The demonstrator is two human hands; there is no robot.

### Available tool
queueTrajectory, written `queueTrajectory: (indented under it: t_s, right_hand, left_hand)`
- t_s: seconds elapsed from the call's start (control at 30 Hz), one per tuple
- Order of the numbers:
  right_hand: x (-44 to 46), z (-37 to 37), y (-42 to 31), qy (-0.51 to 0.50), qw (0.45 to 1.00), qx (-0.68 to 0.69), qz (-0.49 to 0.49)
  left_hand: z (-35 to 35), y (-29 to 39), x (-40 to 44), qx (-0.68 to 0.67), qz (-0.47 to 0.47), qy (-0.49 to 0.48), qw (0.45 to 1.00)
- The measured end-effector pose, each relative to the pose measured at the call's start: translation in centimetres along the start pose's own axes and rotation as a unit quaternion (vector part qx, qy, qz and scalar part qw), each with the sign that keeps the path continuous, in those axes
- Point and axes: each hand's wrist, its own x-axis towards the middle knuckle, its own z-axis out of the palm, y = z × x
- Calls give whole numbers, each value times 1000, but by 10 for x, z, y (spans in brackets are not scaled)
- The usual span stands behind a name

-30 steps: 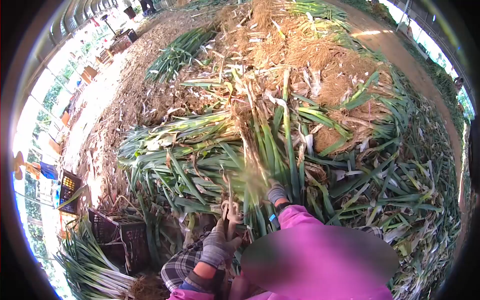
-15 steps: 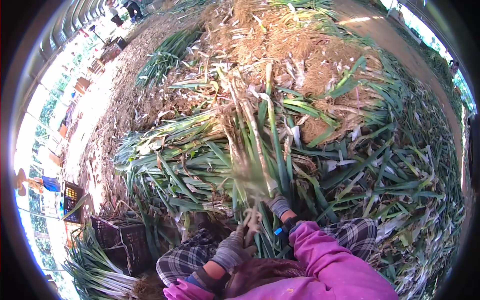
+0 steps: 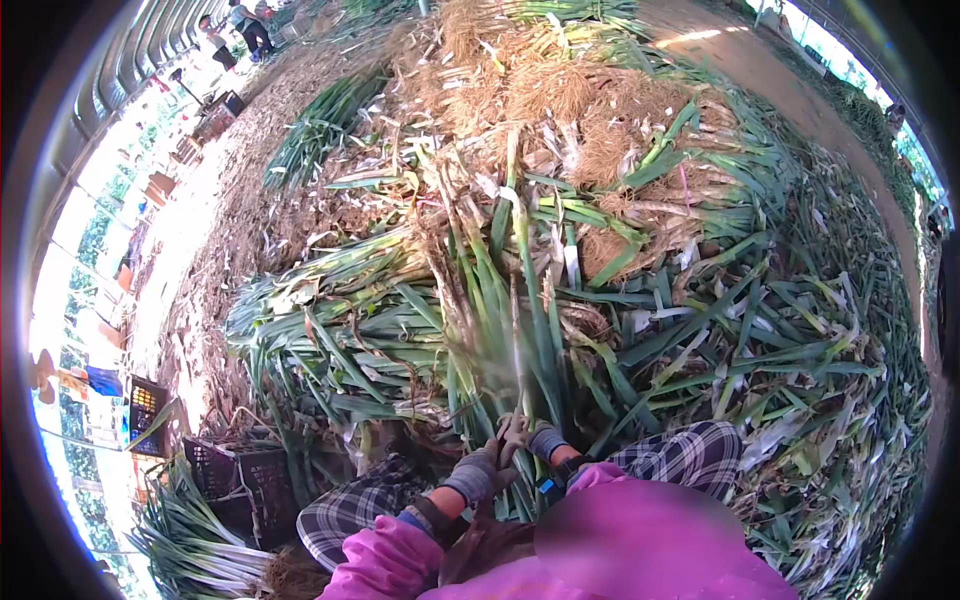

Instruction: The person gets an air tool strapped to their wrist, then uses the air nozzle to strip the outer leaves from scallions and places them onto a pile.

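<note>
My left hand, in a grey glove, is closed around the near end of a long green onion just in front of my lap. My right hand, also gloved, meets it there with its fingers closed on the same stalk; some fingertips are hidden. The stalk points away from me, and its middle is blurred. Right beyond my hands lie more green onions with pale stems and dry outer skins. A wide heap of green leaves spreads to the left.
Root-ended bundles lie farther off. Loose leaf scraps cover the right side. Dark crates stand at left, beside a bunch of white-stemmed green onions. Other people are at the far upper left.
My right hand has slid down and left along the stalk toward my lap. Both hands are now close together. The view has shifted slightly.
</note>
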Motion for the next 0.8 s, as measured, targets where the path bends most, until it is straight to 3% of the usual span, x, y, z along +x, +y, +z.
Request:
queueTrajectory:
  t_s: [0.07, 0.17, 0.37, 0.5, 0.63, 0.73, 0.8]
  right_hand:
    - [-1, -1, 3, 32, 999, -13, 11]
    - [-6, -11, -6, -7, 998, -5, 56]
    - [-32, -25, -24, -5, 993, -54, 107]
    - [-42, -16, -15, 17, 989, -109, 99]
    - [-49, -23, -12, -15, 987, -112, 112]
    - [-55, -22, -4, -47, 980, -149, 125]
    - [-49, -10, 20, -79, 971, -180, 134]
  left_hand:
    - [22, -28, 34, 86, 70, 50, 993]
    - [24, -43, 70, 135, 122, 69, 981]
    - [-44, 10, 118, 39, -24, 29, 999]
    - [-52, -1, 188, 126, 17, 7, 992]
    - [-93, 46, 177, 127, 70, 17, 989]
    - [-91, 31, 212, 199, 75, -70, 975]
    - [-83, 32, 202, 233, 77, -45, 968]
